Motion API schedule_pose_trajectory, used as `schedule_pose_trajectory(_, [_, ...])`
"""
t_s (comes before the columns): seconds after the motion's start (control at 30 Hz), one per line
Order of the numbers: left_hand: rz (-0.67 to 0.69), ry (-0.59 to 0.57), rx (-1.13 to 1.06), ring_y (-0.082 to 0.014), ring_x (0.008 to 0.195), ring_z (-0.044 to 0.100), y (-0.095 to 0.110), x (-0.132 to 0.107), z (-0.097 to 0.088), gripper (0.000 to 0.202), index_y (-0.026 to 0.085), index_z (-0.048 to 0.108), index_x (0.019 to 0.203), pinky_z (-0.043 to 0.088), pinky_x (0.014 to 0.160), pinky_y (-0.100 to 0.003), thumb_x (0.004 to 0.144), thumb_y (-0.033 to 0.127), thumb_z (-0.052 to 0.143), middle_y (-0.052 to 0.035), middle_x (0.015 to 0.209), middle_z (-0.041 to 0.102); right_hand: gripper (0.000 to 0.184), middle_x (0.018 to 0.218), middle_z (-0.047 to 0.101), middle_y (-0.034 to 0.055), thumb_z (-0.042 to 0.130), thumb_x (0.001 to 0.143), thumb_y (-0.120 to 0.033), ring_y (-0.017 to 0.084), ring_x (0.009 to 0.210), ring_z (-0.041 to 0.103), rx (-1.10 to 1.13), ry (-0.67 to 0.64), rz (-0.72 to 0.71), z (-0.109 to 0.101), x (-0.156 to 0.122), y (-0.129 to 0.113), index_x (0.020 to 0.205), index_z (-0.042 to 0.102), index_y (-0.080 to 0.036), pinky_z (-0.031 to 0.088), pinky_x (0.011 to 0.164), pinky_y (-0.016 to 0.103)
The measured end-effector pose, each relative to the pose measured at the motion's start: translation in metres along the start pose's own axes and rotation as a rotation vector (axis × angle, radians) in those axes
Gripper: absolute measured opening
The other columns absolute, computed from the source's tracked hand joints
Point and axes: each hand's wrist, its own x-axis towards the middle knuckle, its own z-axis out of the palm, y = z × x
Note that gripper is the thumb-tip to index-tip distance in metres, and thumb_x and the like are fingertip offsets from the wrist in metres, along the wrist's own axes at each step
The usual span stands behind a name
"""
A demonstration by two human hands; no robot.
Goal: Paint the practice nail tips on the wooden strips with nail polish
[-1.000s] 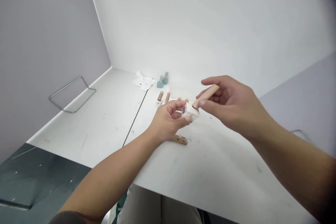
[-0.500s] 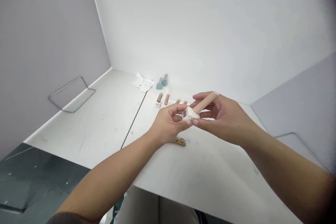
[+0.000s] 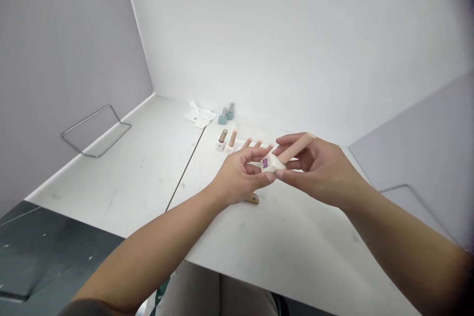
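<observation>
Currently, the left hand (image 3: 239, 173) and right hand (image 3: 318, 170) hold a white square-bodied bottle (image 3: 272, 162) with a peach cylindrical cap (image 3: 298, 147), thumbs and fingers parted only by its body. Below the bottle, the left hand partly hides a tan wooden strip (image 3: 252, 200). Beyond the bottle, three more peach caps (image 3: 258, 143) show, bases hidden. White tabletop (image 3: 314, 242) extends right of the bottle toward a grey panel (image 3: 418, 138).

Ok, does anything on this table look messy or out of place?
A crumpled tissue lies near the back wall and faint smudges mark the table, which looks untidy. The bottle between the left hand and right hand tilts, but it's being held. No spill shows.
</observation>
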Motion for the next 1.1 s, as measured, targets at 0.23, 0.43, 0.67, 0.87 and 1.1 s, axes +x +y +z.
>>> schedule_pose_trajectory(0.23, [-0.030, 0.157, 0.020, -0.0165, 0.080, 0.067, 0.005, -0.001, -0.002, 0.053, 0.019, 0.056, 0.117, 0.052, 0.075, -0.033, 0.069, 0.023, 0.076, -0.0105, 0.118, 0.061, 0.034, 0.111, 0.062, 0.0098, 0.075, 0.063, -0.038, 0.023, 0.089, 0.067, -0.062, 0.036, -0.032, -0.015, -0.006, 0.019, 0.086, 0.058, -0.020, 0.059, 0.065, 0.031])
schedule_pose_trajectory(0.43, [0.051, 0.284, 0.065, -0.0166, 0.080, 0.068, 0.018, -0.011, -0.026, 0.047, 0.019, 0.059, 0.111, 0.054, 0.079, -0.036, 0.068, 0.023, 0.077, -0.0085, 0.116, 0.062, 0.036, 0.118, 0.060, 0.0098, 0.073, 0.063, -0.039, 0.023, 0.085, 0.068, -0.205, 0.098, 0.181, -0.030, -0.013, 0.069, 0.091, 0.061, -0.022, 0.059, 0.066, 0.033])
schedule_pose_trajectory(0.67, [0.034, 0.429, 0.323, -0.0191, 0.084, 0.066, 0.018, -0.029, -0.075, 0.045, 0.019, 0.060, 0.107, 0.053, 0.082, -0.040, 0.068, 0.033, 0.078, -0.0074, 0.114, 0.062, 0.036, 0.116, 0.062, 0.0079, 0.066, 0.065, -0.035, 0.020, 0.083, 0.068, -0.303, 0.061, 0.227, -0.017, 0.008, 0.122, 0.098, 0.056, -0.023, 0.057, 0.071, 0.034])
schedule_pose_trajectory(0.87, [-0.071, 0.443, 0.423, -0.0217, 0.088, 0.065, 0.008, -0.030, -0.088, 0.048, 0.020, 0.058, 0.111, 0.051, 0.086, -0.046, 0.070, 0.039, 0.075, -0.0090, 0.117, 0.061, 0.023, 0.123, 0.058, 0.0058, 0.066, 0.063, -0.034, 0.019, 0.087, 0.066, -0.306, 0.029, 0.150, -0.005, 0.036, 0.142, 0.077, 0.052, -0.021, 0.055, 0.079, 0.035])
schedule_pose_trajectory(1.1, [-0.103, 0.404, 0.414, -0.0219, 0.089, 0.065, -0.004, -0.023, -0.092, 0.054, 0.019, 0.056, 0.116, 0.049, 0.088, -0.045, 0.069, 0.040, 0.075, -0.0105, 0.117, 0.061, 0.023, 0.129, 0.054, 0.0074, 0.066, 0.064, -0.034, 0.018, 0.083, 0.066, -0.284, -0.044, 0.100, 0.000, 0.047, 0.137, 0.076, 0.052, -0.020, 0.055, 0.074, 0.033])
